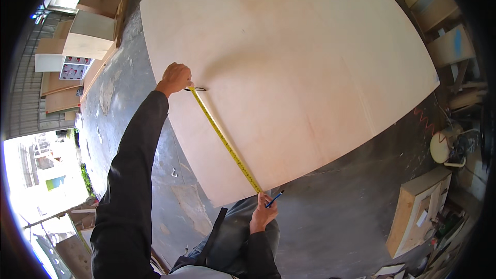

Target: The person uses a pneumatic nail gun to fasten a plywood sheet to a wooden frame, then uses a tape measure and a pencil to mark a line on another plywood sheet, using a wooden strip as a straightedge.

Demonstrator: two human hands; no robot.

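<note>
A yellow tape measure [223, 137] stretches slantwise over a large pale wooden sheet [289, 88]. My left hand [175, 78] is closed around one end of it, near the sheet's left edge. A thin black loop [199, 89] sticks out beside those fingers; the tape's case, if it is there, is hidden by the hand. At the sheet's near edge my right hand [263, 213] pinches the other end of the tape. A blue pen [275, 198] also sits in my right hand, its dark tip pointing up and to the right.
Grey concrete floor [341, 209] surrounds the sheet. Wooden boxes [90, 33] and boards stand at the far left. On the right are a wooden crate-like box [418, 209], an air compressor [445, 147] and a red coiled hose [426, 121]. My legs [232, 232] are close to the near edge.
</note>
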